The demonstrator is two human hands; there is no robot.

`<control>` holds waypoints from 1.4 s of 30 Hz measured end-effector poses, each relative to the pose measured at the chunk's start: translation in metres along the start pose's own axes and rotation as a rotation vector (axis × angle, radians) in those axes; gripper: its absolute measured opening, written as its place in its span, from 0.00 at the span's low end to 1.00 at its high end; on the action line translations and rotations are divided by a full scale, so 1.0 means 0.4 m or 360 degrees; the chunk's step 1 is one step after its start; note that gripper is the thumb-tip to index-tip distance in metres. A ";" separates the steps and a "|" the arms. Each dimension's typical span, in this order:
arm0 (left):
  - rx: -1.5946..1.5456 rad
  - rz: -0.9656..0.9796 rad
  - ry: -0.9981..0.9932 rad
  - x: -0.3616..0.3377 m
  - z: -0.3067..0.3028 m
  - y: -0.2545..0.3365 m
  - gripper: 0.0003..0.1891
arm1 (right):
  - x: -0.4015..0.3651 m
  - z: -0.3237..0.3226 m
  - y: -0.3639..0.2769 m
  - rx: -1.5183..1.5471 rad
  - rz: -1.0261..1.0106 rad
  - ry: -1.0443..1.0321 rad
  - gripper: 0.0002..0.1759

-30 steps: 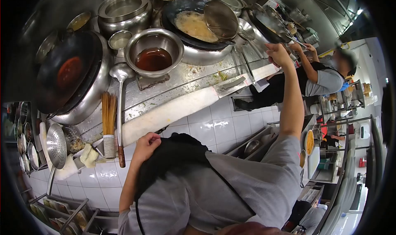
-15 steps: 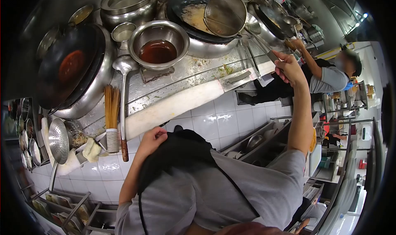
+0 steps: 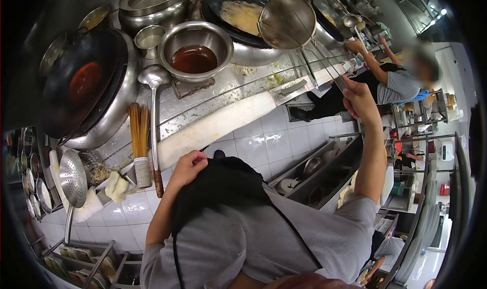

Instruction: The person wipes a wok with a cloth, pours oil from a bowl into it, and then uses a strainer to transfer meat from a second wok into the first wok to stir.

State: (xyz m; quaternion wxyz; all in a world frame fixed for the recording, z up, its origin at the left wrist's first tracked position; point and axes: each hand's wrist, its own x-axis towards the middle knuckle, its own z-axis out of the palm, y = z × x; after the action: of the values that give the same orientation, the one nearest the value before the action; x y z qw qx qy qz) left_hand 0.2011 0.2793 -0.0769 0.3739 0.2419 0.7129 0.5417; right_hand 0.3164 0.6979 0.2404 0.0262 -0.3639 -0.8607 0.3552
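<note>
My right hand (image 3: 361,100) is closed around the handle of a round mesh strainer (image 3: 287,21), out over the right side of the stove. The strainer's mesh hangs beside a wok (image 3: 213,7) of pale, bubbling liquid and overlaps its right edge. My left hand (image 3: 188,168) is held low by my black apron (image 3: 218,192), fingers curled, with nothing visible in them. Nearest to it are a white cloth (image 3: 218,124) along the stove's front edge, a ladle (image 3: 154,91) and a bamboo brush (image 3: 139,137).
A steel bowl (image 3: 223,43) of dark red liquid stands mid-stove. At left are a dark wok (image 3: 58,93) and a perforated skimmer (image 3: 74,175). A lidded steel pot (image 3: 152,20) stands behind. A co-worker (image 3: 395,86) works at the right end; a shelf (image 3: 324,180) is below.
The strainer has shifted slightly to the right, off more of the wok. My right hand has moved slightly right and down with its handle. My left hand has barely moved.
</note>
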 end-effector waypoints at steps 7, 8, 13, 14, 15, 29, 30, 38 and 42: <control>-0.0062 0.0064 -0.0015 0.003 -0.004 0.001 0.12 | 0.056 0.017 -0.003 0.0035 -0.0111 0.0204 0.26; -0.0077 0.0060 -0.0005 0.002 -0.003 -0.013 0.12 | 0.073 0.022 0.000 -0.0040 -0.0192 0.0260 0.25; -0.0066 -0.0044 -0.0106 -0.013 0.012 -0.005 0.09 | 0.321 0.107 0.064 -0.0558 -0.0445 0.0699 0.25; -0.0075 -0.0027 -0.0091 -0.015 0.020 -0.003 0.10 | 0.411 0.133 0.103 -0.0767 -0.0525 0.0869 0.24; -0.0084 -0.0009 -0.0072 -0.019 0.027 -0.005 0.11 | 0.402 0.164 0.040 -0.0905 -0.0408 0.0817 0.24; -0.0360 -0.0182 0.0248 -0.076 0.046 -0.017 0.12 | 0.560 0.444 0.052 0.1978 0.0383 -0.0313 0.22; -0.0360 -0.0183 0.0263 -0.072 0.046 -0.019 0.12 | 0.541 0.436 0.043 0.1875 0.0313 -0.0270 0.21; -0.0338 -0.0213 0.0278 -0.072 0.072 -0.084 0.12 | 0.435 0.374 0.020 0.0948 -0.0275 0.0062 0.27; -0.0278 -0.0330 0.0165 -0.045 0.086 -0.149 0.14 | 0.471 0.369 -0.047 0.0187 -0.0526 0.0369 0.26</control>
State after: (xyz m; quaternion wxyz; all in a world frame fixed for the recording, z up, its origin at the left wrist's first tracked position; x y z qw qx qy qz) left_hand 0.2429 0.2685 -0.1334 0.4101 0.1052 0.7025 0.5720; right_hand 0.1217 0.7229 0.1018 0.2042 -0.2542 -0.8777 0.3513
